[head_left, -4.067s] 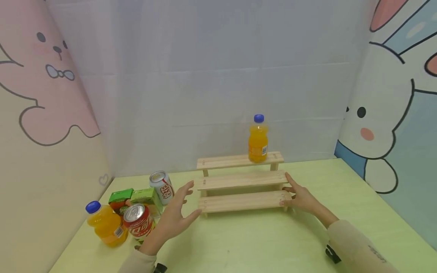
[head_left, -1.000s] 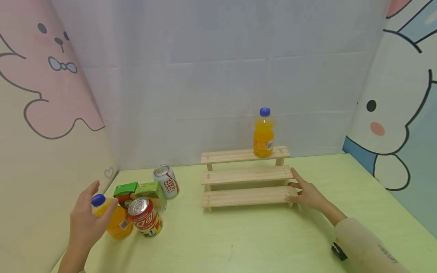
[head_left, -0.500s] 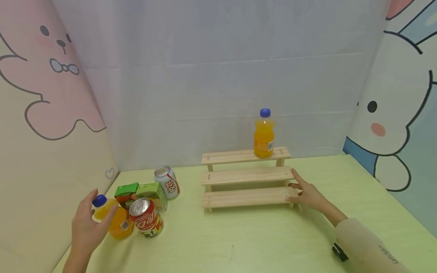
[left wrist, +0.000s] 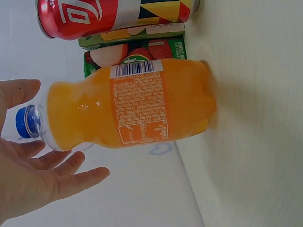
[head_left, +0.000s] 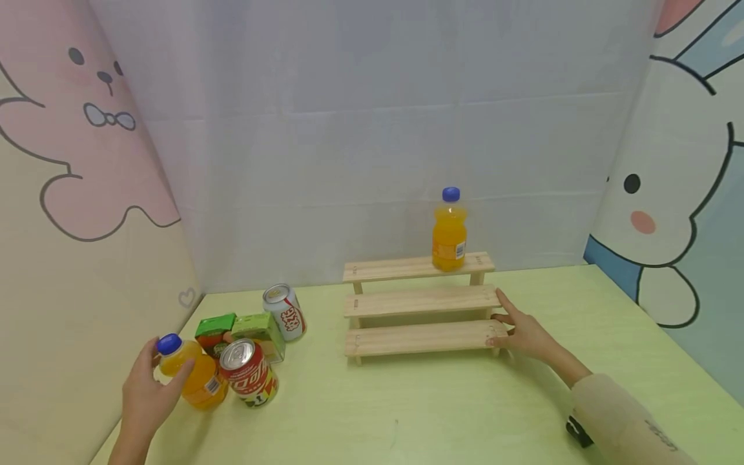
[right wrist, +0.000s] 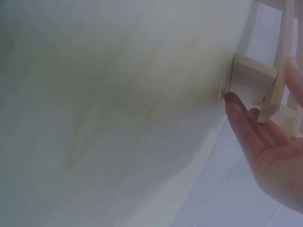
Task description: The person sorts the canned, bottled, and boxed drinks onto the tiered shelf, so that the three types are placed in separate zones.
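Note:
At the left, my left hand (head_left: 148, 391) is spread about the upper part of an orange drink bottle (head_left: 200, 378) with a blue cap. In the left wrist view its fingers (left wrist: 83, 182) are apart and not closed round the bottle. The bottle stands on the table. My right hand (head_left: 526, 332) holds the right end of a three-step wooden rack (head_left: 421, 339), its thumb on the lowest step and a finger reaching to the middle step. Another orange drink bottle (head_left: 449, 239) stands upright on the top step.
Beside the left bottle stand a red soda can (head_left: 250, 374), a green juice carton (head_left: 258, 332), a darker red-and-green carton (head_left: 215, 329) and a silver can (head_left: 285, 313). A white curtain (head_left: 325, 161) hangs behind the pale green table (head_left: 407, 407).
My left hand has moved from beside the rack to the left bottle, then slightly lower about its neck. My right hand has stayed at the rack's end.

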The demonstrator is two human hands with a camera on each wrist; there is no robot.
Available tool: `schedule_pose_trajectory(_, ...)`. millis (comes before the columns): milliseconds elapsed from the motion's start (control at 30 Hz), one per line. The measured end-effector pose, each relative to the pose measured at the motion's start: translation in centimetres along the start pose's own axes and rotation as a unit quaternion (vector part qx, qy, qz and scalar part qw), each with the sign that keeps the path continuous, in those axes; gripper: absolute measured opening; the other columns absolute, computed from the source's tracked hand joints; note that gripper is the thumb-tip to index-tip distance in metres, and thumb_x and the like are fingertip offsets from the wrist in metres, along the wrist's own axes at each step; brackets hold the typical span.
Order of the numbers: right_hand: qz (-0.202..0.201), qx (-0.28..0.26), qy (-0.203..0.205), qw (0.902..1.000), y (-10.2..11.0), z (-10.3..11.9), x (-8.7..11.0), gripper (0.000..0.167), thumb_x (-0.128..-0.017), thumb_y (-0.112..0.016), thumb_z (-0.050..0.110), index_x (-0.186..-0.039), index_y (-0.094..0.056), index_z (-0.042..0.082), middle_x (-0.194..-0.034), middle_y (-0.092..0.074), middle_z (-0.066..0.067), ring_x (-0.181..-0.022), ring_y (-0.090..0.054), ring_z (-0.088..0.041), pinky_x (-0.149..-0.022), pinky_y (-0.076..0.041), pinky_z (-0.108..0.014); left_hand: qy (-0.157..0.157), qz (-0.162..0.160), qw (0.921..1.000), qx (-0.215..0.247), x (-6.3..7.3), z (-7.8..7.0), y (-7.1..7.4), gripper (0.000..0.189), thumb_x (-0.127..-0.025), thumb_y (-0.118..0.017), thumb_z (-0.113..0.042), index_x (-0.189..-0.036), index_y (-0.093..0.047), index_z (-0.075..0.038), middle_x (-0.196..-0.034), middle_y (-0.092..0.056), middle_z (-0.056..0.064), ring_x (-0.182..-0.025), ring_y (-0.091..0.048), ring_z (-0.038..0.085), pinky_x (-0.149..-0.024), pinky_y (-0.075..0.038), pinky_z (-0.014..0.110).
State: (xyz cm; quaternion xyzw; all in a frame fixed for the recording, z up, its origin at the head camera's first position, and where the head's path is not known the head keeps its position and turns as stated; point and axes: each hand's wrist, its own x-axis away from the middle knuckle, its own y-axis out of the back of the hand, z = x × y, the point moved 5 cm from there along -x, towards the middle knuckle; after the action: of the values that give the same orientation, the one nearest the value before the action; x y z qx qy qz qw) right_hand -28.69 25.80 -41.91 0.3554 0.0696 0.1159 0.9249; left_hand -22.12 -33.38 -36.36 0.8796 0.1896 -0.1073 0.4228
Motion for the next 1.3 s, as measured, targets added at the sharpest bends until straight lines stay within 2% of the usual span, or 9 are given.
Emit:
schedule_pose_trajectory(100,-0.002,-0.001,0.001,1.0000,-0.1,-0.1,0.0,0.101,-0.078,-0.072,0.018,-0.143,0.002,-0.002,-0.124,-0.042,-0.036,-0.086,-0.060,-0.042,-0.074,-0.050,-0.047,0.037,0.032,0.9988,0.006,-0.2,1.0,-0.5,0.069,-0.088,-0.059,-0.024,-0.135,-0.022,0.012,-0.129,-0.033,0.038,-0.112,-0.033,0.056,-0.087,-0.029,0.068)
schedule_pose_trajectory(233,-0.001,-0.003,0.002,1.0000,-0.1,-0.1,0.1,0.102,-0.077,-0.073,0.018,-0.143,0.002,-0.002,-0.124,-0.042,-0.036,-0.086,-0.060,-0.042,-0.074,-0.050,-0.047,0.087,0.086,0.9925,0.003,-0.4,1.9,-1.4,0.078,-0.089,-0.058,-0.031,-0.138,-0.015,0.011,-0.132,-0.028,0.039,-0.118,-0.027,0.056,-0.093,-0.024,0.066)
schedule_pose_trajectory(333,-0.001,-0.003,0.004,1.0000,-0.1,-0.2,0.1,0.102,-0.078,-0.072,0.018,-0.143,0.003,-0.002,-0.124,-0.042,-0.036,-0.086,-0.060,-0.042,-0.074,-0.050,-0.047,0.105,0.100,0.9894,0.004,-0.4,2.1,-1.9,0.081,-0.088,-0.058,-0.033,-0.138,-0.012,0.011,-0.132,-0.026,0.040,-0.120,-0.025,0.055,-0.095,-0.023,0.065)
schedule_pose_trajectory(767,-0.003,0.004,0.000,1.0000,0.0,0.0,0.1,0.102,-0.078,-0.072,0.019,-0.143,0.002,-0.002,-0.124,-0.042,-0.036,-0.083,-0.061,-0.040,-0.073,-0.050,-0.046,0.093,0.040,0.9941,0.039,-0.3,1.8,-1.8,0.068,-0.085,-0.064,-0.026,-0.134,-0.027,0.004,-0.128,-0.037,0.036,-0.117,-0.032,0.053,-0.092,-0.027,0.066)
schedule_pose_trajectory(900,0.000,0.002,0.001,1.0000,0.1,0.1,0.1,0.102,-0.078,-0.072,0.019,-0.144,0.004,0.000,-0.124,-0.042,-0.036,-0.083,-0.061,-0.040,-0.074,-0.050,-0.047,0.103,0.016,0.9935,0.046,0.0,2.1,-1.5,0.063,-0.085,-0.064,-0.026,-0.131,-0.032,0.003,-0.125,-0.041,0.033,-0.115,-0.036,0.050,-0.092,-0.028,0.063)
schedule_pose_trajectory(1067,0.003,0.001,-0.004,1.0000,0.0,-0.1,0.0,0.103,-0.079,-0.072,0.021,-0.144,0.006,0.003,-0.126,-0.041,-0.034,-0.084,-0.062,-0.039,-0.075,-0.050,-0.047,0.118,0.005,0.9920,0.044,0.1,2.2,-1.2,0.064,-0.085,-0.064,-0.029,-0.131,-0.033,0.003,-0.125,-0.042,0.032,-0.114,-0.037,0.049,-0.092,-0.028,0.063)
schedule_pose_trajectory(1300,0.006,-0.002,-0.006,1.0000,0.0,-0.1,0.0,0.102,-0.079,-0.071,0.021,-0.144,0.005,0.002,-0.126,-0.041,-0.034,-0.085,-0.061,-0.040,-0.076,-0.049,-0.048,0.114,-0.011,0.9928,0.033,0.1,1.5,-0.1,0.065,-0.084,-0.065,-0.030,-0.130,-0.034,0.004,-0.123,-0.043,0.034,-0.112,-0.039,0.049,-0.090,-0.031,0.063)
